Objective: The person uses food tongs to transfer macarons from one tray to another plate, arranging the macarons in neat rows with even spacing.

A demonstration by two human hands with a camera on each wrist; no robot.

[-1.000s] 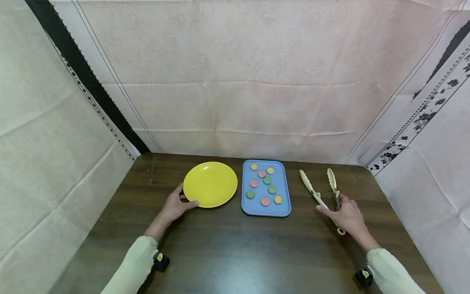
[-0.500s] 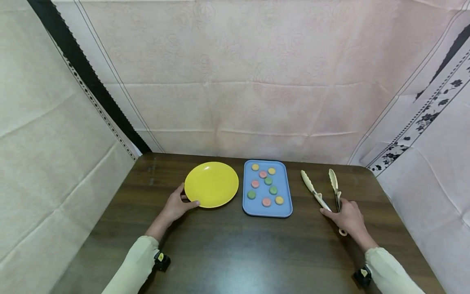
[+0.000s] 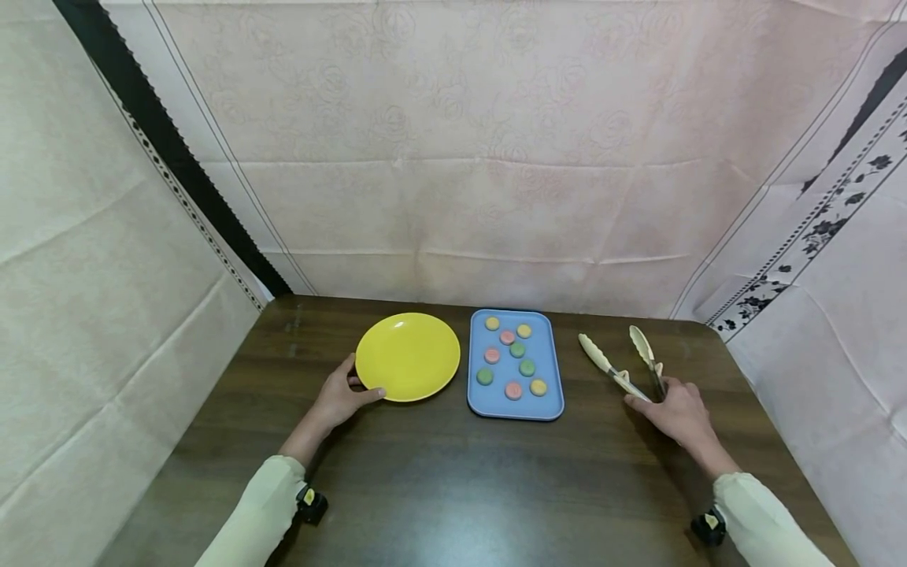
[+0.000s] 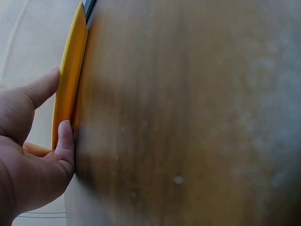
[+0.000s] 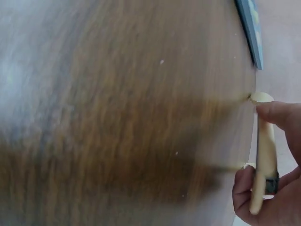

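My left hand [image 3: 333, 404] grips the near left rim of a yellow plate [image 3: 407, 357], its thumb over the top. In the left wrist view the plate [image 4: 70, 89] shows edge-on, close over the table, with fingertips against its underside. My right hand [image 3: 676, 413] holds a pair of tongs [image 3: 597, 354] between thumb and fingers, the cream-tipped arms spread apart and pointing away from me. The right wrist view shows the tongs' pale handle [image 5: 267, 150] inside the grasp. The hand hides the tongs' back end in the head view.
Between the plate and the tongs lies a blue tray [image 3: 489, 402] bearing several small round pieces in pink, green and yellow, like macarons. All of it stands on a dark wooden table [image 3: 439, 480]. Pale cloth [image 3: 460, 197] hangs behind the table's far edge and at both sides.
The right hand has shifted slightly on the tongs, and they have tilted a little; their ring end, visible before, is now hidden. The left hand, plate and tray stay nearly still.
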